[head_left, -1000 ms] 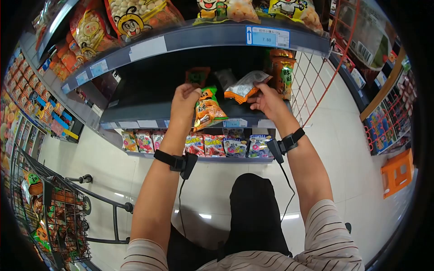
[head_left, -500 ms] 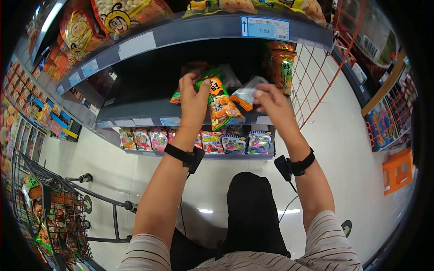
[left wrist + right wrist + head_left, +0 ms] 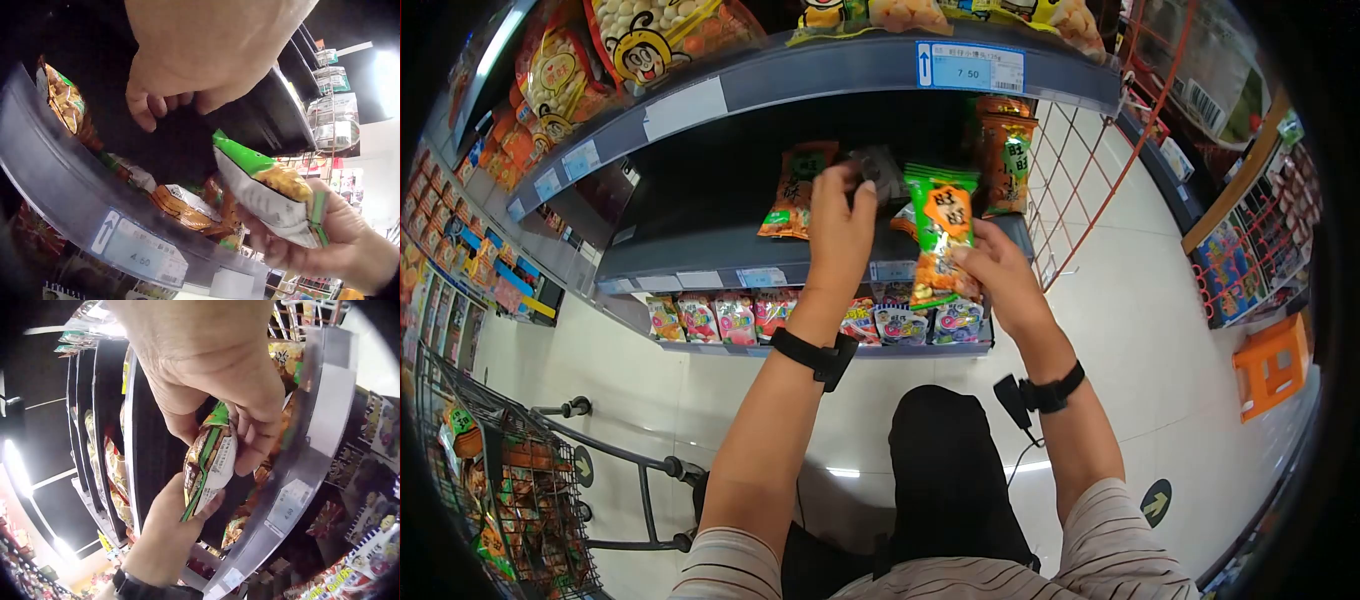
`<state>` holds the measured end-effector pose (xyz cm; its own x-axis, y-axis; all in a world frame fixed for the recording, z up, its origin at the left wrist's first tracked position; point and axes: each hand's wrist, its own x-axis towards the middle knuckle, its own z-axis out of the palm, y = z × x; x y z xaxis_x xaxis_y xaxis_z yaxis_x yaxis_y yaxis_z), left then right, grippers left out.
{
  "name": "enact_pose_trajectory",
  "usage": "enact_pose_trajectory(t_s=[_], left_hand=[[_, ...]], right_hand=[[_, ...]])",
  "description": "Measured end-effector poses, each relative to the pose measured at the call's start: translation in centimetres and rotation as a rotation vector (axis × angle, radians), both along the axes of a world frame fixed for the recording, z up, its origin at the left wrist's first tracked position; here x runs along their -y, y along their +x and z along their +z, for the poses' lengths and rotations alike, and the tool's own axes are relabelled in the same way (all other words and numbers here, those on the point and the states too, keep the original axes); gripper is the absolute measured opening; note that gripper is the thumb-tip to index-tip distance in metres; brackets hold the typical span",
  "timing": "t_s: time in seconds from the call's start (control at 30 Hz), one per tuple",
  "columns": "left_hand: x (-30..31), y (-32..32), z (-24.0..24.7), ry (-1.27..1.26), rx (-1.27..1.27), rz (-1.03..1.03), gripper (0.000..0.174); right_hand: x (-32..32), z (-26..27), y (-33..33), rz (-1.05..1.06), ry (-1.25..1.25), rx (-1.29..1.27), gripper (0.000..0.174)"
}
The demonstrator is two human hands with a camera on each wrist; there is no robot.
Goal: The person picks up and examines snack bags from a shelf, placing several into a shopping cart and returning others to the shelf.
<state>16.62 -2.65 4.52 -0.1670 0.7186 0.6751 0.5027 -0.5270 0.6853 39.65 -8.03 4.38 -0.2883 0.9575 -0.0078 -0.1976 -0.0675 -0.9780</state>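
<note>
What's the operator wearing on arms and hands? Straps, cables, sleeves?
Left hand and right hand are bare. Black strap on each wrist with a small black camera unit; thin black cable hangs from the right one. Short pale sleeves with thin dark stripes.

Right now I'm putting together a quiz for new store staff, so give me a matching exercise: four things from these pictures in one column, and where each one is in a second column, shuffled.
Things
1. green and orange snack bag
2. blue price tag reading 7.50
3. shopping cart
4. orange stool

Places
A. on the floor at the far right
B. gripped by the right hand
C. on the front edge of the upper shelf
D. on the floor at the lower left, with packets inside

Pairs: 1-B, 2-C, 3-D, 4-A
</note>
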Motion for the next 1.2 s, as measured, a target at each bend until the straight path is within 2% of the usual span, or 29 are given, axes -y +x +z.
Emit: enact_pose_trajectory(t_s=[0.03,0.07,0.17,0.27,0.37,0.57,0.67,0.77,0.8,0.9,1.0,1.1,1.13,1.2], left_hand=[[0.0,0.2,0.0,-0.053,-0.052,-0.001,0.026],[0.2,0.9,-0.3,0.004,-0.187,0.058,0.022],[0.2,3.4,-1.0,-0.018,-0.357,-0.002,0.036],[0.3,5.7,-1.7,-0.037,-0.464,0.056,0.048],[0.3,6.4,-2.0,-0.100,-0.538,0.112,0.059],[0.1,6.1,-2.2,-0.249,-0.547,0.069,0.065],[-1.7,4.8,-3.5,-0.283,-0.256,-0.001,0.059],[-1.4,3.8,-2.8,-0.433,0.381,-0.333,0.054],[-1.0,3.6,-2.3,-0.491,0.506,-0.359,0.046],[0.5,2.5,-0.7,-0.611,0.796,-0.482,0.043],[0.5,1.9,0.5,-0.514,0.731,-0.288,0.042],[-1.6,-0.7,-0.6,-0.263,-0.026,0.229,0.048],[-1.9,-1.0,-1.0,-0.216,-0.211,0.382,0.045],[-2.0,-1.8,-1.7,-0.117,-0.383,0.464,0.043]], right_hand=[[0.8,-0.1,0.3,-0.039,0.029,-0.003,0.062],[1.8,-0.1,0.7,-0.080,0.057,-0.005,0.062],[3.1,-0.7,1.8,-0.143,0.100,-0.018,0.061],[3.2,-1.0,2.4,-0.174,0.142,-0.045,0.060],[3.2,-0.6,2.8,-0.176,0.146,-0.042,0.060],[3.0,-0.4,2.8,-0.175,0.153,-0.037,0.060],[2.8,-0.4,2.8,-0.176,0.151,-0.033,0.059],[2.4,-0.2,2.8,-0.179,0.151,-0.030,0.058],[2.1,-0.2,2.9,-0.176,0.151,-0.027,0.057],[1.4,-0.2,2.8,-0.169,0.161,-0.026,0.057],[0.9,-0.6,2.7,-0.142,0.111,-0.097,0.058],[0.8,-0.5,2.7,-0.085,0.013,-0.250,0.056],[0.7,-0.3,2.5,-0.057,-0.023,-0.309,0.055],[0.5,0.1,2.0,0.012,-0.065,-0.503,0.053]])
